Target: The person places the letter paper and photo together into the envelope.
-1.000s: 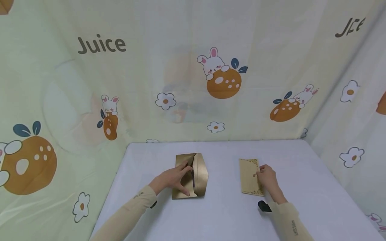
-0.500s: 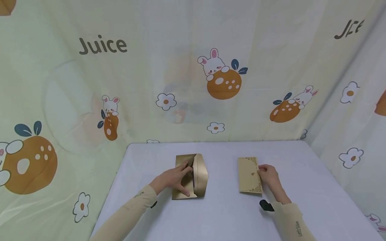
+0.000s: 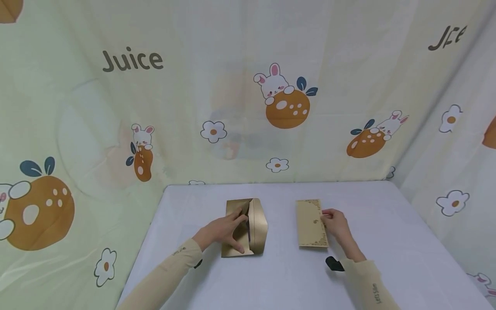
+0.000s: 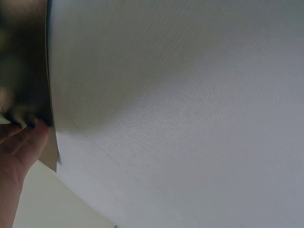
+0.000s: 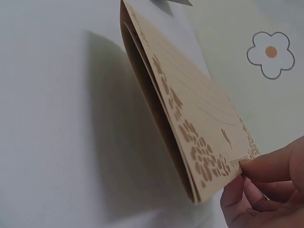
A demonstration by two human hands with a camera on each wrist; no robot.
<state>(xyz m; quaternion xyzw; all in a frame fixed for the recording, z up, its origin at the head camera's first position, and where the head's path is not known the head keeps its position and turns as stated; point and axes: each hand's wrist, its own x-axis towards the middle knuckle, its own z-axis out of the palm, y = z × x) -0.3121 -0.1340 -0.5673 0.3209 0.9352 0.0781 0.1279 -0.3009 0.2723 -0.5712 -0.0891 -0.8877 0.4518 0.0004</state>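
A gold envelope lies on the table with its flap folded out to the right. My left hand rests on it, fingers spread at the parted mouth and thumb near the lower edge. In the left wrist view, the fingers touch the envelope's dark inner side. My right hand pinches the right edge of a folded beige card with a brown floral border. The right wrist view shows the thumb on the card's face, and the card tilted above its shadow, its layers slightly parted.
Both things are on or over a white-covered table. A patterned curtain with rabbits, oranges and flowers hangs behind and along the sides. A black strap piece shows by the right cuff.
My right hand has lifted the card a little and carried it left, closer to the envelope. The left hand and the envelope stay in place.
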